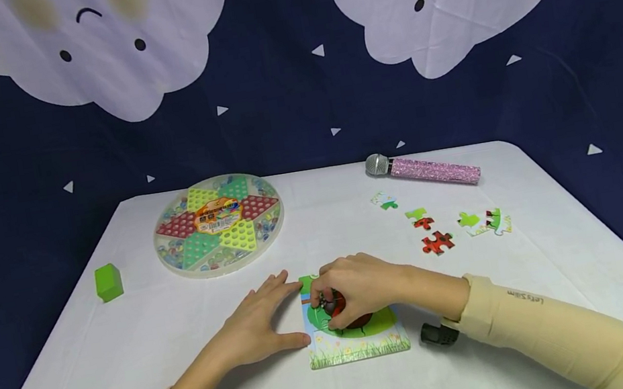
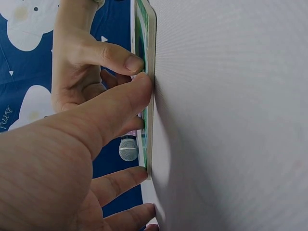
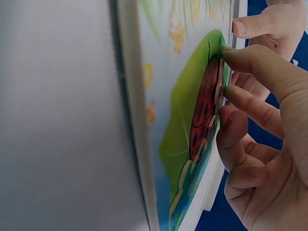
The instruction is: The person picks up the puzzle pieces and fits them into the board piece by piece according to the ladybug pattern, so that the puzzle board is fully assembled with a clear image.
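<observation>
A jigsaw board point(image 1: 361, 352) with a ladybug on a green leaf lies on the white table in front of me. My right hand point(image 1: 362, 285) reaches over it, thumb and fingertips bent around a puzzle piece point(image 1: 330, 305) at the ladybug's head. In the right wrist view the red ladybug point(image 3: 206, 108) shows beside those fingertips, with cut piece edges along the picture's opening. My left hand point(image 1: 255, 326) rests with extended fingers against the board's left side. Its thumb point(image 2: 137, 91) touches the edge in the left wrist view.
Several loose puzzle pieces point(image 1: 437, 242) lie to the right, beyond my right forearm. A pink glitter microphone point(image 1: 435, 170) is behind them. At the back left sits a round Chinese checkers set point(image 1: 196, 249), with a green block point(image 1: 108, 282) farther left.
</observation>
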{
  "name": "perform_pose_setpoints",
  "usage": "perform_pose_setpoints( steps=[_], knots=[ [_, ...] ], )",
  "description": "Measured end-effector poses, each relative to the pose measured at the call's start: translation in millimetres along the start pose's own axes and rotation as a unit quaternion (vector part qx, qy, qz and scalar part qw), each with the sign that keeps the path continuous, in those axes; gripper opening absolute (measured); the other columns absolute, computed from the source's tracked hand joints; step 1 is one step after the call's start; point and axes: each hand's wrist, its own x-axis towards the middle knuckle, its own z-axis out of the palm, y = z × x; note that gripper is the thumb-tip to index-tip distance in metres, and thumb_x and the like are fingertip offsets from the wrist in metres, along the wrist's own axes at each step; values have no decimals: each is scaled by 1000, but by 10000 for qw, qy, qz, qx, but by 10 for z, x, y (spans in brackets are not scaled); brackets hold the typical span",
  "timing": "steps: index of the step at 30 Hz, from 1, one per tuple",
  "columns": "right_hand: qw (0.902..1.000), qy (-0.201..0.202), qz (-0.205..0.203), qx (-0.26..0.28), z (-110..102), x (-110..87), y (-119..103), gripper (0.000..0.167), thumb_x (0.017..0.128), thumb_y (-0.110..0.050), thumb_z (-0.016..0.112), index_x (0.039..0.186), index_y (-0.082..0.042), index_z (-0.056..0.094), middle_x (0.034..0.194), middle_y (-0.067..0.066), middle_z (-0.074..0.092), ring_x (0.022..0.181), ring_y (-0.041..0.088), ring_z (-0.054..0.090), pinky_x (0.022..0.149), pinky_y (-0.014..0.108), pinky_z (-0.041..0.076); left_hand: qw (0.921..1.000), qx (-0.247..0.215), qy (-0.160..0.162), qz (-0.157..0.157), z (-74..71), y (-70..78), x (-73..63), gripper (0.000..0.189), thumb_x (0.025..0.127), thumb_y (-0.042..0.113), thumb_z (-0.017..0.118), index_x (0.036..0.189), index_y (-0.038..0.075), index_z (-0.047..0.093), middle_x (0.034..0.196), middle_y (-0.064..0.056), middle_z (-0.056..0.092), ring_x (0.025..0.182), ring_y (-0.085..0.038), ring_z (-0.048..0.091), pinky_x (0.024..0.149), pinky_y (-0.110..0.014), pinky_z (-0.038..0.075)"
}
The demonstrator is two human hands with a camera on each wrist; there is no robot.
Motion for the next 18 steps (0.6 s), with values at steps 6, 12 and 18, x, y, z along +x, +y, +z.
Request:
perform_pose_setpoints(
  steps=[6,12,18],
  knots=[
    [10000,-1,-58,-25,-4,-6,15,33,87,-41,89,116,-30,78,99,-12,71,84,-2,61,75,23,55,10000,9,9,32,-3,3,-1,91,86,47,89,159,10,51,176,-18,33,165,-44,24,130,-74,18],
    [9999,-16,-98,-26,-10,-13,11,34,88,-43,89,119,-31,80,102,-11,74,88,-1,63,78,25,57,10000,11,7,38,-1,2,0,91,86,47,89,159,10,51,176,-18,32,165,-44,24,130,-74,19],
    [9999,-22,-117,11,-10,-16,15,35,89,-44,88,121,-31,81,103,-10,74,89,-2,65,78,25,58,10000,26,-6,24,-2,-5,1,91,86,48,89,160,11,50,176,-18,32,165,-44,24,130,-74,18]
  ],
)
